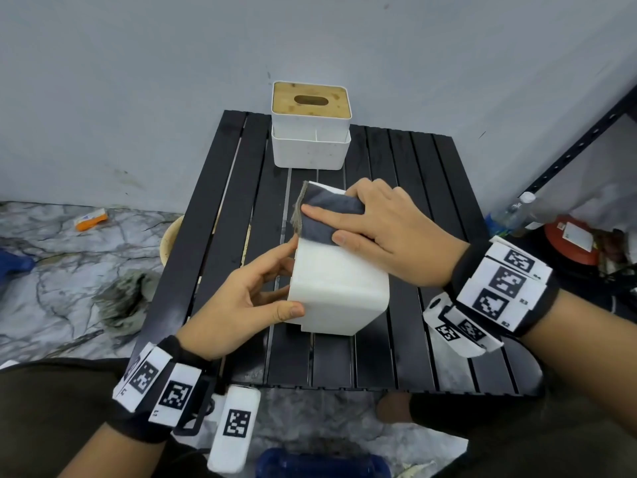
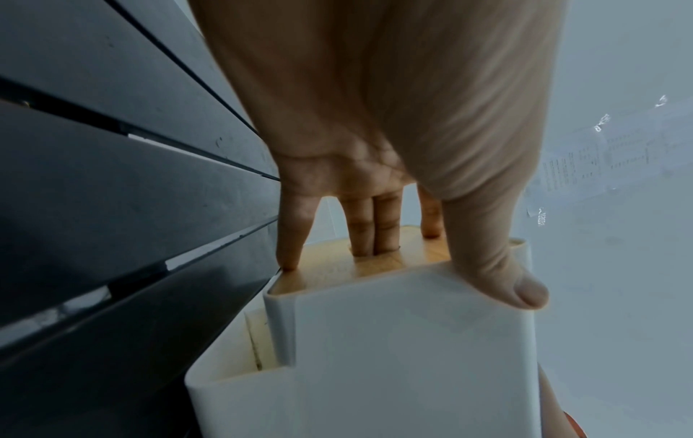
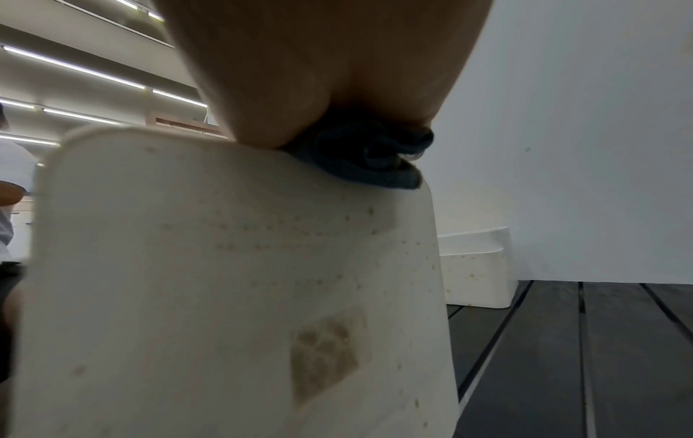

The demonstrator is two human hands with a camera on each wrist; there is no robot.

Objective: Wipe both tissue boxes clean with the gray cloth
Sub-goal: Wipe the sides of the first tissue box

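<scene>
The near tissue box (image 1: pixel 339 291) lay tipped on its side at the centre of the black slatted table (image 1: pixel 424 215), its wooden lid facing nine o'clock. The left hand (image 1: pixel 241 301) gripped that end — thumb hooked over the top white edge, two middle fingers (image 2: pixel 375 225) pressed together and dipping into the lid's slot, the little and index fingers spread apart on the wood. The right hand (image 1: pixel 389 232) lay on the box's far upper end, fingers straight and lightly spread, pressing the gray cloth (image 1: pixel 327 215) flat against the white surface; a frayed corner of cloth hung off the edge toward ten o'clock. In the right wrist view the box's underside (image 3: pixel 232 296) showed brown specks and a diamond-shaped stain.

The second tissue box (image 1: pixel 310 127) stood upright at twelve o'clock, well apart from the hands, near the wall, with its slotted wooden lid on top. Nothing lay between the two boxes.

Off the table — an orange item (image 1: pixel 90 219) at nine o'clock on the marbled floor, a plastic bottle (image 1: pixel 513 212) and a red object (image 1: pixel 572 243) at three o'clock beneath a black metal shelf frame (image 1: pixel 579 146).
</scene>
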